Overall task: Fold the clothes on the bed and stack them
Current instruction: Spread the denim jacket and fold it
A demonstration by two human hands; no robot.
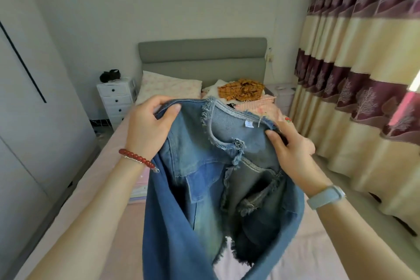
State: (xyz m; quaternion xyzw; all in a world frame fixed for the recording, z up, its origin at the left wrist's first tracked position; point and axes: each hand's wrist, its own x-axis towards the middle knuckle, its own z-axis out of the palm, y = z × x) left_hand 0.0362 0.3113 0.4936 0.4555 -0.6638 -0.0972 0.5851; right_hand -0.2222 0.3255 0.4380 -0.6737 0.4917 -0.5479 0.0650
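Note:
A blue denim jacket (204,179) with frayed edges hangs in the air over the bed (95,188). My left hand (150,125) grips its top edge at the left shoulder, thumb over the fabric. At the right shoulder my right hand (293,150) pinches the fabric by the neckline. The garment's lower part droops toward the pink sheet. Near the headboard lies a heap of unfolded clothes, with an orange plaid piece (241,88) on top and a pink floral one (261,107) under it. A folded pastel item (137,191) lies flat on the sheet behind my left forearm.
A floral pillow (168,88) lies at the head of the bed before the grey headboard (202,52). A white drawer unit (117,100) stands at the left, a wardrobe (27,109) nearer. Striped curtains (363,75) hang along the right side.

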